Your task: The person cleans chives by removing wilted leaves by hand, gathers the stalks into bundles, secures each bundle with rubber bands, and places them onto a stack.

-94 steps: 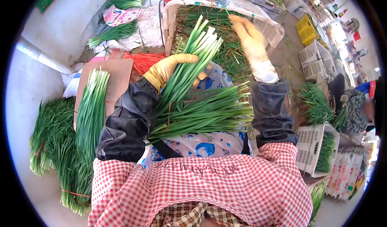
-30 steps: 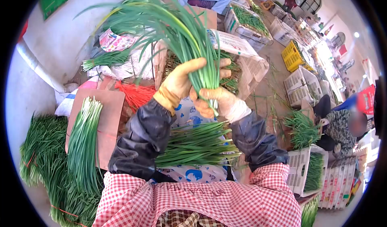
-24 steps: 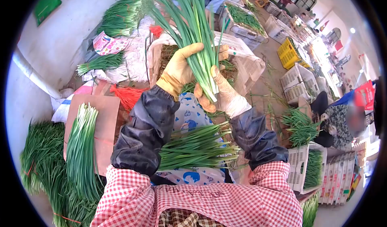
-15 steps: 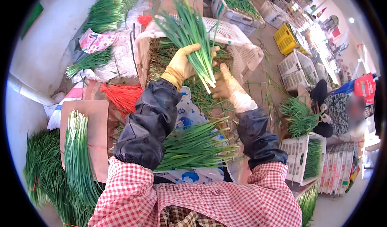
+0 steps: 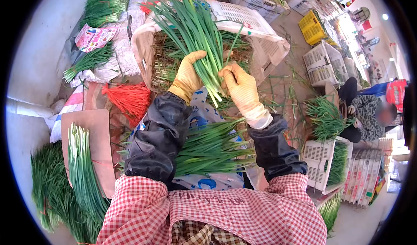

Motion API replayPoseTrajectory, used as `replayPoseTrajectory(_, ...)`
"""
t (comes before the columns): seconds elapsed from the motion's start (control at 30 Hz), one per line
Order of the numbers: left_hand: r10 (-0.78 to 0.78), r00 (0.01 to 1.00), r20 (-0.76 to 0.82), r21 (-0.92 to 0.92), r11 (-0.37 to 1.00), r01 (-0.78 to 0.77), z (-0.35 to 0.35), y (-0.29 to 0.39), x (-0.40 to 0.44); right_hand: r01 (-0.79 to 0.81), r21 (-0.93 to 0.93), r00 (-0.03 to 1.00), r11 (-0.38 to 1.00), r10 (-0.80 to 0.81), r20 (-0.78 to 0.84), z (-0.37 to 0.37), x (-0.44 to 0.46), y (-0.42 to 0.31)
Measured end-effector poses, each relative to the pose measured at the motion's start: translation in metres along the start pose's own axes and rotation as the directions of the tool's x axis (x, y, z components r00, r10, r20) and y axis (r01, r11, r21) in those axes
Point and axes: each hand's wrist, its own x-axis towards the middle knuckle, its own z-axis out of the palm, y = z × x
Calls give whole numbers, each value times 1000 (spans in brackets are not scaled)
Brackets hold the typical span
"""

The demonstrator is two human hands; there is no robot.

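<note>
A bunch of green leafy stalks (image 5: 197,40) is held in my left hand (image 5: 189,76), gloved in yellow, with the pale stem ends pointing down and toward me. At the right edge of the bunch, my right hand (image 5: 240,86), also gloved, has its thumb and fingers pinched together on a thin green leaf that sticks up. A looser pile of stalks (image 5: 208,149) lies across my lap on a blue-patterned cloth (image 5: 206,183). Behind the hands stands a crate lined with netting (image 5: 276,53), holding brownish trimmings (image 5: 167,66).
At left, a stalk bundle (image 5: 80,158) lies on a brown board (image 5: 97,132), beside red ties (image 5: 130,99) and larger green heaps (image 5: 47,180). White crates (image 5: 319,158) and a yellow crate (image 5: 312,27) stand at right, where another person (image 5: 369,119) sits.
The bunch has been lowered and tilted to the left since a second ago. My right hand has come off the stem ends and closed on a leaf at its edge. The view has shifted.
</note>
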Motion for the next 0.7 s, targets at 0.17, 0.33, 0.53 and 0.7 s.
replayPoseTrajectory(0.17, -71, 997, 16, -113, 991, 73, -1, 4, 0, 181, -506, 954, 844, -275, -117, 3, -3, -14)
replayPoseTrajectory(0.33, -15, 999, -36, -22, 1000, 15, 9, 1, -6, 56, -583, 968, 810, -188, -168, 4, 7, -4)
replayPoseTrajectory(0.53, 13, 1000, -16, 115, 993, -11, 22, -5, -23, 104, -440, 957, 892, -210, -199, 7, -6, -6)
replayPoseTrajectory(0.7, 124, 985, -123, 185, 978, -100, 30, -16, -34, 26, 94, 947, 995, 6, -322, 15, -24, 11)
